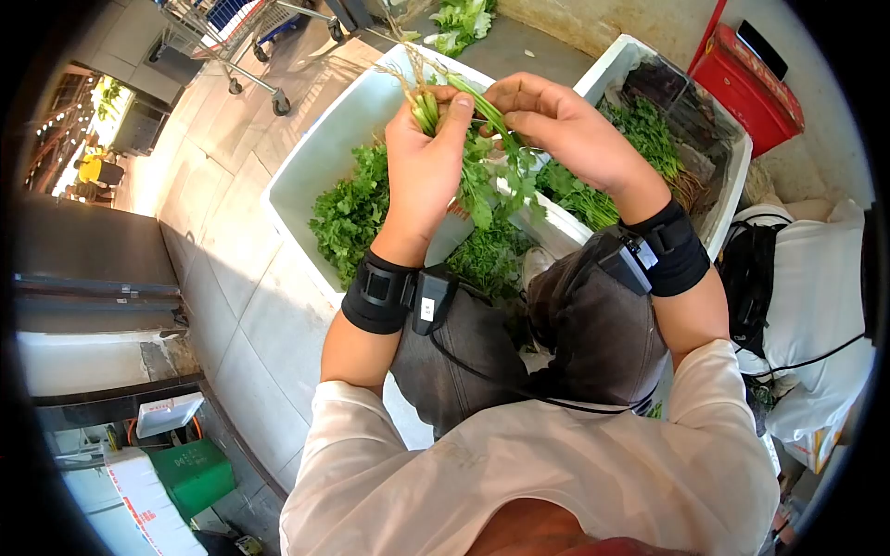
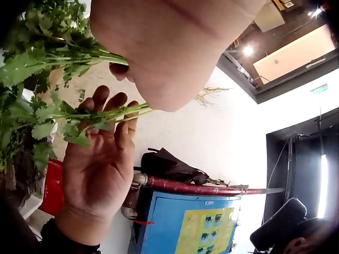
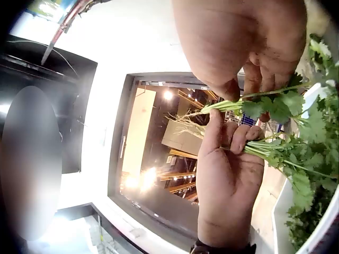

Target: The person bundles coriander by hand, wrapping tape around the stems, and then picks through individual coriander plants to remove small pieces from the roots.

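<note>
In the head view my left hand (image 1: 428,153) grips a bunch of leafy green herbs by the stems, pale roots (image 1: 408,85) sticking up past the thumb. Beside it my right hand (image 1: 561,125) pinches a few stems (image 1: 482,104) between thumb and fingers, leaves hanging down. The right wrist view has the left hand (image 3: 230,174) with fingers curled round its bunch and the right hand (image 3: 243,47) above it on a stem. Cut-off at the top of the left wrist view is the left hand (image 2: 169,47); the right hand (image 2: 100,159) has its palm showing.
Under the hands, a white foam box (image 1: 301,176) holds piled herbs (image 1: 352,208). To its right stands a second foam box (image 1: 737,190) with rooted herbs (image 1: 649,134). A red container (image 1: 751,93) is at the back right, a cart (image 1: 250,37) at the back left, loose leaves (image 1: 461,26) on the floor.
</note>
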`<state>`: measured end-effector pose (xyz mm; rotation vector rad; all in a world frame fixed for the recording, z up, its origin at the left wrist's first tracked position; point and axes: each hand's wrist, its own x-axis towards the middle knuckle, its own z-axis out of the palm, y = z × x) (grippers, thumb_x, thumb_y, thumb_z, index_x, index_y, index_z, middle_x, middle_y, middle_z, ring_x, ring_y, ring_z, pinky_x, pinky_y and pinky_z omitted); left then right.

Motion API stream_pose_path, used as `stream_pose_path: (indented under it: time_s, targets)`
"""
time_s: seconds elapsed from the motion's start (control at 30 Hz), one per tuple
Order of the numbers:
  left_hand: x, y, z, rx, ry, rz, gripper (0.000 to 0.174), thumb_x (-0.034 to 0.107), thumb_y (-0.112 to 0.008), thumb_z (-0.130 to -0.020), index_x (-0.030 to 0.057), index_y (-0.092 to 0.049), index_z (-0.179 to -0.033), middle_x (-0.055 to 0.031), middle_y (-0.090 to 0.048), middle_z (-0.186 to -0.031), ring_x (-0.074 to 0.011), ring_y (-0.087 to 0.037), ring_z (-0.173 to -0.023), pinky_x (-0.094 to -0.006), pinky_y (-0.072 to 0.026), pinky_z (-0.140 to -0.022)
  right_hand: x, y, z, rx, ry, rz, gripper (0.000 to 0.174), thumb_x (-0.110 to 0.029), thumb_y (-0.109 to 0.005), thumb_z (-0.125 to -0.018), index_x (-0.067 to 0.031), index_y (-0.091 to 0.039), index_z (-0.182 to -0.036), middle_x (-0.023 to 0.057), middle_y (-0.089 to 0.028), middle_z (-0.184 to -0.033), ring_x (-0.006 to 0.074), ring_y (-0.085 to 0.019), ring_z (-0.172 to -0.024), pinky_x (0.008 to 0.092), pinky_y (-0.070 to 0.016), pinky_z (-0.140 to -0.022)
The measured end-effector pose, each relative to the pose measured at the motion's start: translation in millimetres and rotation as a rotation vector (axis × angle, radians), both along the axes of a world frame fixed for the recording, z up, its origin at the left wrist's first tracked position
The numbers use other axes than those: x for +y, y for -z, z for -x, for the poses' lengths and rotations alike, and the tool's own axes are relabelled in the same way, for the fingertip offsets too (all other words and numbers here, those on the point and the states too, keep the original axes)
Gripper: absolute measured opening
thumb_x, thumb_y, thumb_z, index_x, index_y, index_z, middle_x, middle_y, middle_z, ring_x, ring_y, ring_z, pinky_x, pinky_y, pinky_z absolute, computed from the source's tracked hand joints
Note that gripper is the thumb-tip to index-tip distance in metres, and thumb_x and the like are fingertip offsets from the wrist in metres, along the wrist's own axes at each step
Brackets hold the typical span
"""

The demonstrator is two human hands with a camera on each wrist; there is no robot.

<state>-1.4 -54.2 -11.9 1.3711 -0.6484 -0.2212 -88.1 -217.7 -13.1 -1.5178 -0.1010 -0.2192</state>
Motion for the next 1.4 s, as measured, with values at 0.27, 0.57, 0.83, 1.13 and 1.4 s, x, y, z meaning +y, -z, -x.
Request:
stream_pose_path:
  time_s: [0.27,0.57,0.83,1.13,1.4]
  targets:
    - [0.5,4.3,-5.6,-0.07,-0.068,-0.057,0.013,0.016,-0.065,-0.101,0.0031,-0.064,-0.103,0.0019,-0.062,-0.083,-0.0072,-0.054,-0.07,-0.0235,-0.0438,-0.063,-3.7,4.9,-2.9,-0.003,0.115,0.195,0.024,-0.01,-0.062,-0.1,0.0035,-0.064,-0.12,0.0082,-0.074,-0.099,0.0131,-0.07,-0.093,0.0289,-0.0548,-0.085]
    - [-1.4,8.4,-8.8,-0.137,-0.048,-0.087,0.016,0.016,-0.06,-0.103,0.0023,-0.06,-0.112,0.0012,-0.06,-0.082,-0.0069,-0.053,-0.066,-0.0236,-0.0451,-0.059,-5.2,6.8,-2.9,-0.022,0.202,0.29,0.022,-0.01,-0.068,-0.096,0.0041,-0.066,-0.113,0.0044,-0.07,-0.092,0.0096,-0.066,-0.081,0.027,-0.0536,-0.073]
    - [-0.9,10.8,-10.7,-0.215,-0.036,-0.158,0.013,0.013,-0.063,-0.101,0.0022,-0.059,-0.108,0.0012,-0.059,-0.082,-0.0065,-0.053,-0.065,-0.0233,-0.0447,-0.058,-3.0,5.4,0.1,-0.005,0.209,0.308,0.024,-0.006,-0.067,-0.091,0.0038,-0.066,-0.114,0.0047,-0.069,-0.092,0.0104,-0.065,-0.08,0.0287,-0.0529,-0.073]
    - [1.1,5.2,-7.6,-0.129,-0.03,-0.204,0.018,0.01,-0.065,-0.096,-0.0021,-0.06,-0.108,-0.0085,-0.07,-0.092,-0.0132,-0.063,-0.082,-0.0311,-0.0518,-0.075,-4.2,11.0,-1.3,-0.054,0.272,0.374,0.028,-0.004,-0.063,-0.089,0.0017,-0.065,-0.117,0.0048,-0.065,-0.086,0.0119,-0.061,-0.075,0.0304,-0.0517,-0.07]
    - [2.1,7.2,-10.0,-0.125,-0.037,-0.194,0.017,0.01,-0.065,-0.096,-0.0016,-0.061,-0.107,-0.0074,-0.07,-0.09,-0.0128,-0.063,-0.08,-0.0309,-0.0518,-0.075,-3.2,7.0,1.8,-0.093,0.325,0.515,0.029,-0.006,-0.063,-0.09,-0.0037,-0.066,-0.119,0.0074,-0.06,-0.097,0.0156,-0.061,-0.073,0.0309,-0.0509,-0.068]
